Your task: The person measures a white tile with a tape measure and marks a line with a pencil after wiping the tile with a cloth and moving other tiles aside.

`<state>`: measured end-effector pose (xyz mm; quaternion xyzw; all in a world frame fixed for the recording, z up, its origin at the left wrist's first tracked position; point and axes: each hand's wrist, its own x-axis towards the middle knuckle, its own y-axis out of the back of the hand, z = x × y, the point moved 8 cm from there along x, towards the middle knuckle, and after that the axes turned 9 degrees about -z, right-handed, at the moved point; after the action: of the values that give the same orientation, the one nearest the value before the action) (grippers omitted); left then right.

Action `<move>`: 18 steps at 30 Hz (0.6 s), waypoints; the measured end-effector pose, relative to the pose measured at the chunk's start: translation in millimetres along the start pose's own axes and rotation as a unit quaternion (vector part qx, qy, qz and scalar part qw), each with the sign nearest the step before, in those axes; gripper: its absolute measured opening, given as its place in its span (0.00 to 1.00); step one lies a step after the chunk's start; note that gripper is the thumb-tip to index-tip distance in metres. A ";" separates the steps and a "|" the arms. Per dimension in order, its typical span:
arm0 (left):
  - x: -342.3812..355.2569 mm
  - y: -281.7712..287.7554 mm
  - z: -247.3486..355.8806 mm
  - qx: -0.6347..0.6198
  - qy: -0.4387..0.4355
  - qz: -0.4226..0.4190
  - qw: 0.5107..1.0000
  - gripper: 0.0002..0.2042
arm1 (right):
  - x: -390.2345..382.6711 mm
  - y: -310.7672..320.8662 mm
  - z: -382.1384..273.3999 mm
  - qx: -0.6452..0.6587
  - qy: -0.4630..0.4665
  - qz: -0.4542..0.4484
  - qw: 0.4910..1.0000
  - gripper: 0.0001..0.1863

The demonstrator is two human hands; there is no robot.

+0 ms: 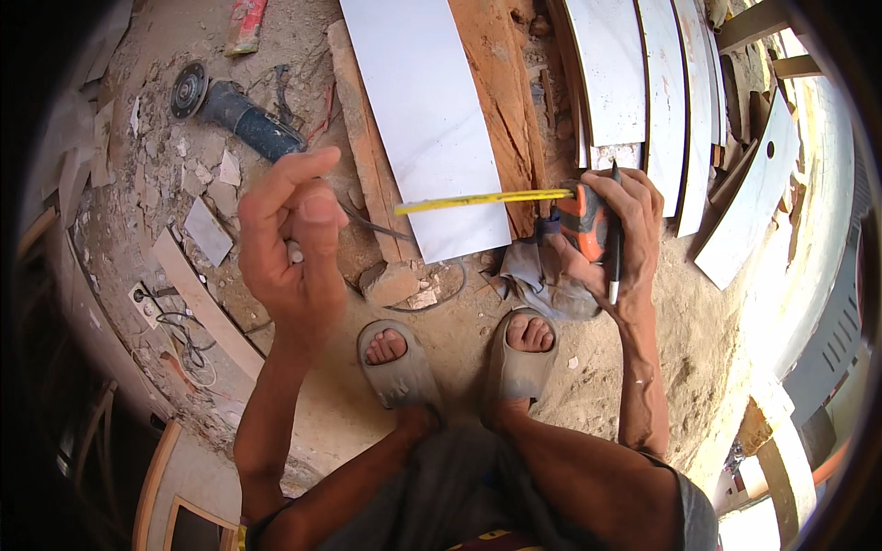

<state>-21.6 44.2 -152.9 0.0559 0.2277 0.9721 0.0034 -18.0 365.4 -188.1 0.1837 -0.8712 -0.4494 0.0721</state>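
My right hand (634,216) is closed around an orange and black tape measure (581,220). A dark, slim pencil or marker with a pale end (615,248) is held upright in the same hand. The yellow tape blade (482,199) sticks out leftward over a long white tile strip (436,119), its free end apart from my left hand. My left hand (292,239) is raised with its fingers curled in and the thumb bent across. A small whitish spot shows between those fingers; whether it is a nail or a held thing I cannot tell.
An angle grinder (239,115) lies on rubble at the far left. Wooden planks (501,101) flank the tile, and more white strips (606,73) lie to the right. A grey cloth (551,285) is near my sandalled feet. A socket with cables (147,305) lies left.
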 end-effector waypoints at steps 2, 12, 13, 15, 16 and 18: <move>-31.0 16.4 -22.0 -0.201 0.176 0.057 0.962 0.15 | -15.8 -9.7 -22.5 0.033 0.028 -0.036 0.998 0.39; -143.0 -40.5 -64.1 -0.586 0.348 0.028 0.731 0.16 | -119.4 -152.1 -79.1 0.094 0.076 -0.242 0.963 0.36; -146.6 -42.8 -57.8 -0.573 0.352 0.023 0.740 0.16 | -123.5 -156.5 -84.3 0.081 0.074 -0.253 0.961 0.36; -155.5 -47.2 -57.0 -0.591 0.340 0.022 0.731 0.16 | -120.2 -149.0 -93.0 0.069 0.074 -0.230 0.968 0.33; -157.0 -47.9 -56.6 -0.601 0.333 0.020 0.727 0.17 | -116.1 -140.8 -97.8 0.047 0.084 -0.206 0.974 0.32; -158.5 -45.7 -54.6 -0.594 0.345 0.012 0.727 0.17 | -95.2 -115.6 -115.1 0.035 0.097 -0.152 0.983 0.21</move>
<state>129.1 55.9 -238.7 -0.2939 -0.4114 0.8610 -0.0543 132.8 253.9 -210.5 0.3589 -0.8375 -0.4041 0.0808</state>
